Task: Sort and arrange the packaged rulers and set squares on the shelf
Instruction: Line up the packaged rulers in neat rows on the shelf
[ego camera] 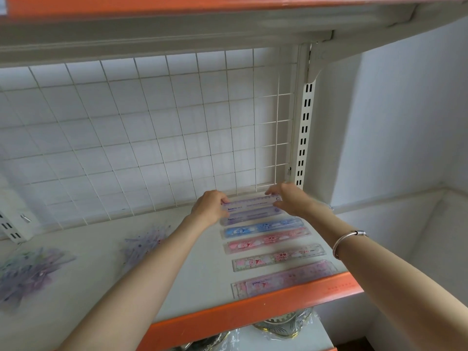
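Head view shows the left hand [211, 205] and right hand [291, 200] each pinching an end of a purple packaged ruler [249, 201] at the back of the shelf [197, 274], near the wire grid [152, 135]. If it is set down crooked, its slick sleeve could ride onto the next ruler [253, 215] and skew the row.

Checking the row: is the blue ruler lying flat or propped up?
Flat. The blue ruler lies face up on the shelf, parallel to the pink ruler beside it.

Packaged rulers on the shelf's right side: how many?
6: rearmost ruler, held by left hand and right hand; then lilac, blue, pink, pink-green, front purple-pink. Stacks may hide more.
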The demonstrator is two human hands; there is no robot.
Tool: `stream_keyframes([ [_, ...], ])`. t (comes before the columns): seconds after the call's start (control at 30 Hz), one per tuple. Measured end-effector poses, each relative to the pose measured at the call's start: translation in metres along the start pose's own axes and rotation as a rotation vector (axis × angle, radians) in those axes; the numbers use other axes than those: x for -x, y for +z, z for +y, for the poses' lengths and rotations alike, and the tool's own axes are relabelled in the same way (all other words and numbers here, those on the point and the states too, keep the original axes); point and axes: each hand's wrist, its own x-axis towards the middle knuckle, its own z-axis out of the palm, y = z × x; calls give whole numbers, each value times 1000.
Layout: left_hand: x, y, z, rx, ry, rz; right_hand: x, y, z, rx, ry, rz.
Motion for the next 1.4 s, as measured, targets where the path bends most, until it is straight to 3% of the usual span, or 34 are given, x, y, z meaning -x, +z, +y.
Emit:
stream_keyframes([
  [0.27,-7,14,-9,29,-39,-134,-8,12,9,19,8,-88],
  [0.53,15,3,7,115,85,-40,14,3,8,-106,-27,-19],
  [0.7,44,4,30,160,238,-194,41,3,-2,-184,-81,-33],
  [0.93,75,17,58,212,318,-425,81,2,-7,-275,-113,-58],
  [1.4,99,26,81,-54,190,-568,131,8,1,-249,-43,-31],
])
